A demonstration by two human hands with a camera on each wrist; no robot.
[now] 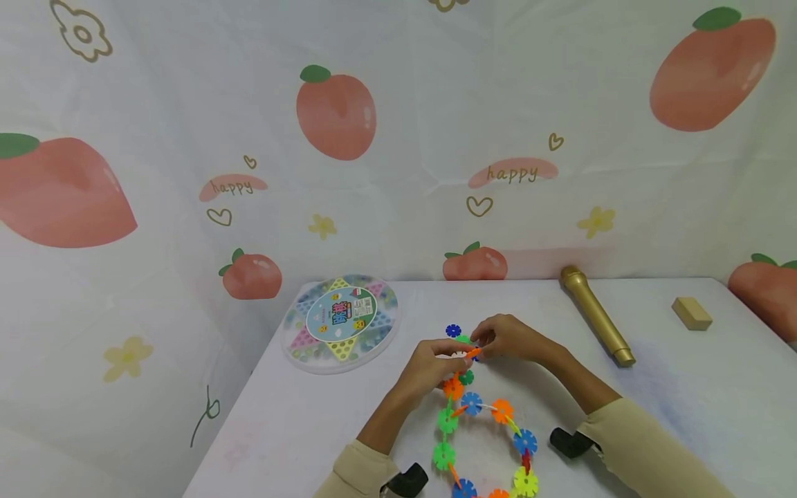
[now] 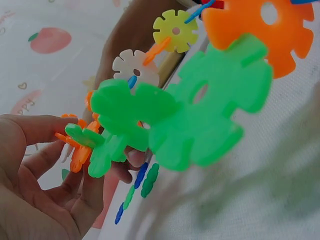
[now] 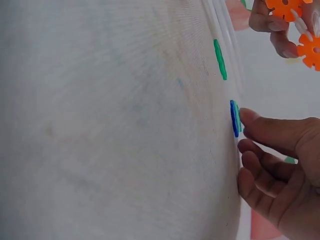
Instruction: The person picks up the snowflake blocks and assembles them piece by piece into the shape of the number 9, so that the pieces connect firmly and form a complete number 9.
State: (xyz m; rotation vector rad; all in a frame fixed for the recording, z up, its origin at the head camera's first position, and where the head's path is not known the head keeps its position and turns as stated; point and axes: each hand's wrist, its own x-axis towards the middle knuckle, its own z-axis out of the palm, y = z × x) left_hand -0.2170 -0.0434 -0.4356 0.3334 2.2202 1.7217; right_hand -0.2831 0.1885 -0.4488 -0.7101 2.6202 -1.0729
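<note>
My left hand [image 1: 425,368] pinches an orange snowflake disc [image 2: 80,152] of a linked disc chain between its thumb and fingers. Bright green discs [image 2: 205,95] hang next to it, and the chain runs down as a colourful loop [image 1: 444,455] toward the front of the table. My right hand [image 1: 513,337] is just beyond, its thumb and fingers apart and loosely bent. Right at its thumb tip is a loose dark blue disc [image 3: 234,118] flat on the tabletop. A loose dark green disc [image 3: 220,60] lies close by.
Another blue disc [image 1: 453,330] lies farther back. A round game board [image 1: 340,315] stands at the table's back left. To the right lie a gold microphone [image 1: 596,315] and a small wooden block [image 1: 692,314]. A fruit-printed cloth [image 1: 411,138] hangs behind the white table [image 1: 261,422].
</note>
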